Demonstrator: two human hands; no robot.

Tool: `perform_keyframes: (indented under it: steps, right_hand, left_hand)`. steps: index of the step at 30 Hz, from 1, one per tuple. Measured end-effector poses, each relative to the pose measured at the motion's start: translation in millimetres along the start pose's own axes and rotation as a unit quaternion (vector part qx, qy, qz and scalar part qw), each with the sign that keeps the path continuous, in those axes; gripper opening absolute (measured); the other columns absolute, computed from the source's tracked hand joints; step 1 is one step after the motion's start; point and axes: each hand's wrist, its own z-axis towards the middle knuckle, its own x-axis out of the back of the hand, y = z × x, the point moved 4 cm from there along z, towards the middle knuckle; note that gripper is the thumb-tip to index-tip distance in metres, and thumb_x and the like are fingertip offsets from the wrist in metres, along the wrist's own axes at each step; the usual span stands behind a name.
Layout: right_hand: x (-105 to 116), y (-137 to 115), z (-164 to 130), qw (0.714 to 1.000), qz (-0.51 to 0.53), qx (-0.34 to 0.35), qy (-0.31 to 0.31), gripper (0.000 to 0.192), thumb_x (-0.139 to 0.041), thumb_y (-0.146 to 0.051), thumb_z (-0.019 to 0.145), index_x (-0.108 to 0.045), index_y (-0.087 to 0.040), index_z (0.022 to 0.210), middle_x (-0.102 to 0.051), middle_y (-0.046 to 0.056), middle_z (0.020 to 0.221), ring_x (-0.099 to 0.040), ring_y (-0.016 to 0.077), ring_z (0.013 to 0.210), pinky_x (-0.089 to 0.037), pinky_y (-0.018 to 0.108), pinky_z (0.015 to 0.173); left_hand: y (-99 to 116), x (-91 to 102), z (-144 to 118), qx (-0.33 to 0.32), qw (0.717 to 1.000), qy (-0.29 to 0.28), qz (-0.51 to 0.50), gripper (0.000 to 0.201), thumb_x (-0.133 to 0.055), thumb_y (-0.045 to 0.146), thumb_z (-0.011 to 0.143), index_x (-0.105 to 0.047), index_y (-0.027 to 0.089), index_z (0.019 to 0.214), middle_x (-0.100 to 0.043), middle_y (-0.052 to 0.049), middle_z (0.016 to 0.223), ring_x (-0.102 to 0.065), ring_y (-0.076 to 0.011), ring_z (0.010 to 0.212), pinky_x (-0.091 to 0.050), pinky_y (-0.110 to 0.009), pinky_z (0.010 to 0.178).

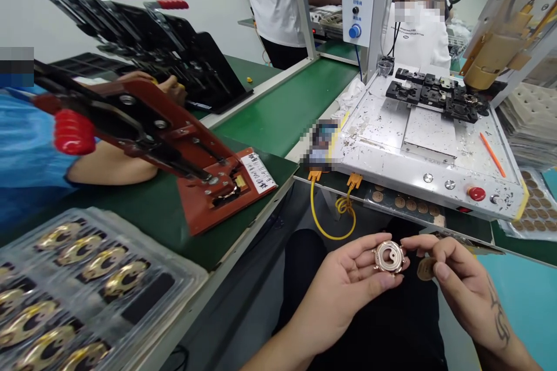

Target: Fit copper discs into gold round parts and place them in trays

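Over my lap, my left hand grips a round rose-gold watch case by its edge, its ringed face with a round opening turned up at me. Close on the right, my right hand pinches a thin brown disc between thumb and fingers, apart from the case. The right index fingertip reaches to the case's right edge. Similar brown discs lie in a clear sheet under the machine's front edge.
A white dispensing machine with black fixtures stands ahead. At left are a red toggle press and a clear tray of gold parts. A co-worker's arm is behind the press. Yellow cables hang down in front.
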Motion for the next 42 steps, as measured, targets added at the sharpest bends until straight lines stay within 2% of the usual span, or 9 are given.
perform_keyframes:
  steps: [5, 18, 26, 35, 42]
  right_hand:
    - [2.5, 6.0, -1.1, 0.999, 0.031, -0.007, -0.005, 0.021, -0.062, -0.043, 0.110, -0.064, -0.028, 0.095, -0.077, 0.013, 0.136, -0.070, 0.0324, 0.111, -0.059, 0.048, 0.093]
    - [5.3, 10.0, -6.4, 0.999, 0.036, -0.014, -0.010, 0.022, -0.060, -0.042, 0.111, -0.064, -0.028, 0.095, -0.076, 0.012, 0.133, -0.065, 0.0342, 0.119, -0.056, 0.046, 0.091]
    - [3.9, 9.1, -6.3, 0.999, 0.046, -0.010, -0.017, 0.020, -0.058, -0.040, 0.112, -0.064, -0.029, 0.096, -0.075, 0.010, 0.136, -0.065, 0.0309, 0.119, -0.056, 0.045, 0.097]
    - [3.6, 8.4, -3.9, 0.999, 0.046, -0.001, -0.020, 0.020, -0.059, -0.038, 0.112, -0.064, -0.028, 0.096, -0.076, 0.010, 0.133, -0.064, 0.0298, 0.132, -0.057, 0.040, 0.100]
    - [2.2, 7.5, -4.3, 0.999, 0.042, 0.001, -0.017, 0.018, -0.059, -0.038, 0.113, -0.063, -0.029, 0.098, -0.075, 0.009, 0.137, -0.065, 0.0265, 0.128, -0.057, 0.037, 0.099]
  left_hand:
    - [0.5, 1.1, -2.1, 0.007, 1.000, 0.007, 0.009, 0.053, -0.103, 0.021, 0.072, -0.081, 0.017, 0.121, -0.088, -0.011, 0.111, -0.085, -0.0256, 0.105, -0.066, -0.036, 0.101]
    - [-1.8, -2.1, -0.7, 0.014, 1.000, -0.003, -0.020, 0.050, -0.103, 0.016, 0.071, -0.082, 0.015, 0.116, -0.088, -0.012, 0.107, -0.085, -0.0278, 0.105, -0.068, -0.032, 0.089]
    - [-1.2, -2.5, -0.6, 0.012, 1.000, -0.003, -0.007, 0.051, -0.103, 0.019, 0.073, -0.080, 0.016, 0.119, -0.088, -0.012, 0.110, -0.084, -0.0282, 0.108, -0.067, -0.035, 0.096]
    - [-0.1, -4.6, -2.9, -0.005, 1.000, -0.009, 0.011, 0.052, -0.100, 0.020, 0.078, -0.078, 0.019, 0.125, -0.088, -0.008, 0.116, -0.083, -0.0253, 0.112, -0.067, -0.034, 0.100]
    - [-2.4, -6.5, -3.9, -0.025, 0.999, -0.008, 0.025, 0.051, -0.098, 0.025, 0.082, -0.078, 0.022, 0.130, -0.087, -0.007, 0.120, -0.081, -0.0257, 0.118, -0.067, -0.035, 0.102]
